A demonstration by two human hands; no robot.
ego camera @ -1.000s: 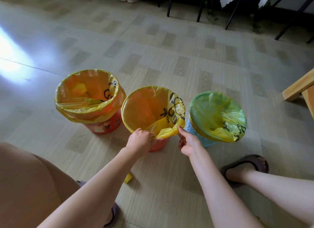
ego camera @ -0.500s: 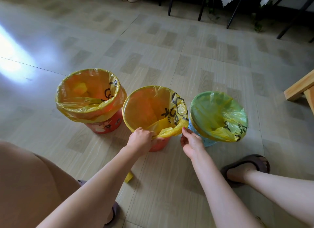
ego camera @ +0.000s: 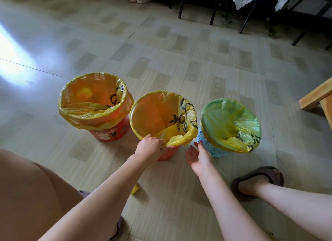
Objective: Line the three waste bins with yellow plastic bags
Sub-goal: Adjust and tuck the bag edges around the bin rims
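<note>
Three small waste bins stand in a row on the floor, each with a yellow plastic bag folded over its rim. The left bin is red, the middle bin is red-orange, and the right bin is light blue. My left hand grips the near edge of the middle bin's yellow bag, fingers curled over the rim. My right hand hangs open, palm turned left, between the middle and blue bins, holding nothing.
My foot in a dark slipper rests at the lower right and my left knee fills the lower left. A yellow scrap lies on the floor under my left arm. A wooden furniture edge juts in at right; black table legs stand far back.
My right hand let go of the middle bag's edge, drew back and opened. My left hand kept its grip on the rim.
</note>
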